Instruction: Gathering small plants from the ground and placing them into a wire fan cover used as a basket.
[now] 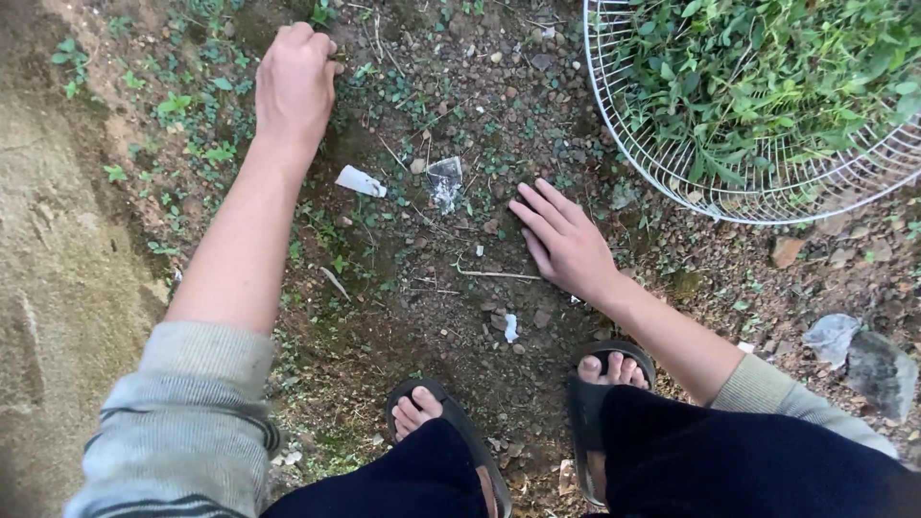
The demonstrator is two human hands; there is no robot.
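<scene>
We are crouched over stony brown soil with both hands down among the small green weeds (206, 153), and by our reading we are in the pulling stage of clearing them. Our left hand (293, 82) is curled shut at the ground far ahead of us; whether it grips a weed we cannot tell, since the fingers hide it. Our right hand (566, 245) lies flat with fingers spread wide, holding nothing, pressed on bare soil. Just beyond that hand and to its right stands the white round wire basket (672, 187), already holding a heap of pulled green plants (767, 67) (so some clearing looks done). The next move likely calls for a firm lift of the left fist and a carry across to the basket. Between the hands lie a white scrap of plastic (361, 180) and a crumpled clear wrapper (445, 180); the path over them is open, though the basket rim crowds the right hand.
</scene>
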